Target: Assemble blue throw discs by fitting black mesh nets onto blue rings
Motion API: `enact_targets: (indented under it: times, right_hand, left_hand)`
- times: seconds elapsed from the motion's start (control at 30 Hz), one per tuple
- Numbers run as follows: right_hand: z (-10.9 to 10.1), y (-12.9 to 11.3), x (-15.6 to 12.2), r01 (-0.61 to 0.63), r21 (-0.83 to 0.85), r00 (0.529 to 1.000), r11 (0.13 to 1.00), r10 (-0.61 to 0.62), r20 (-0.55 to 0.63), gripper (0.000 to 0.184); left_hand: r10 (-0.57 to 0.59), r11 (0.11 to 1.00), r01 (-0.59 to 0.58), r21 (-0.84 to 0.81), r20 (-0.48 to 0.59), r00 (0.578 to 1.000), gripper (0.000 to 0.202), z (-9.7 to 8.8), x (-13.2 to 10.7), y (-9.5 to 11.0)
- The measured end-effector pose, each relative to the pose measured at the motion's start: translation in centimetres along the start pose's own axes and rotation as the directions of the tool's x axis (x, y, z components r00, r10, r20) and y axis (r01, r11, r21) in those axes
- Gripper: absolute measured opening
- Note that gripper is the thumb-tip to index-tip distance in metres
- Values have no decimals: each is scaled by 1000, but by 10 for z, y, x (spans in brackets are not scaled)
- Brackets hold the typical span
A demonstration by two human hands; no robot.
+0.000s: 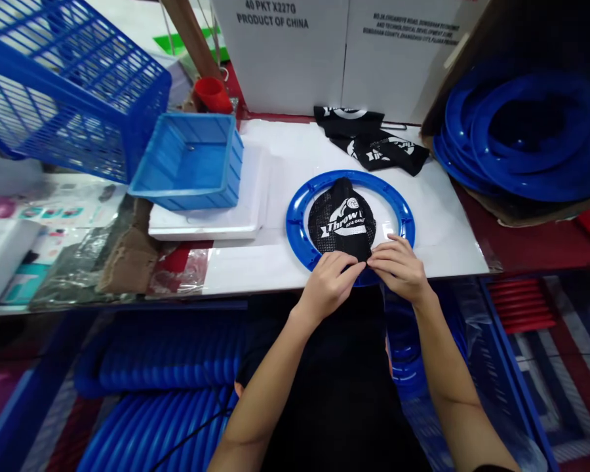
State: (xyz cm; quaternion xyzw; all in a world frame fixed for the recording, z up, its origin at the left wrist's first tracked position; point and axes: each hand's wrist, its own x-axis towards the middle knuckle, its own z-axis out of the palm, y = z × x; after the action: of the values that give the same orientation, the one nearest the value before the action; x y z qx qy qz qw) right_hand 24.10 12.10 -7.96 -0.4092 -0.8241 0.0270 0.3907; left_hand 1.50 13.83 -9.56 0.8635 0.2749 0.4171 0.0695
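A blue plastic ring (299, 208) lies flat on the white table top (437, 216) in front of me. Across its middle lies a black mesh piece (341, 219) with white print. My left hand (330, 283) and my right hand (398, 267) meet at the ring's near edge. Both pinch the near end of the black mesh, fingers pressed together. The near rim of the ring is hidden under my hands.
Several more black mesh pieces (371, 141) lie at the back of the table. A pile of blue rings (516, 141) sits in a carton at right. A blue tray (191, 160) and blue basket (63, 85) stand left; white cartons (334, 52) behind. More blue rings (162, 400) are stacked below the table.
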Motion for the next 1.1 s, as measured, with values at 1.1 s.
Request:
enact_targets:
  times: [1.1]
  right_hand:
    - [-24,-21,1,39,-86,976,996,-19,215,25]
  left_hand:
    - [130,991,-128,-30,320,938,23,-32,22,-8]
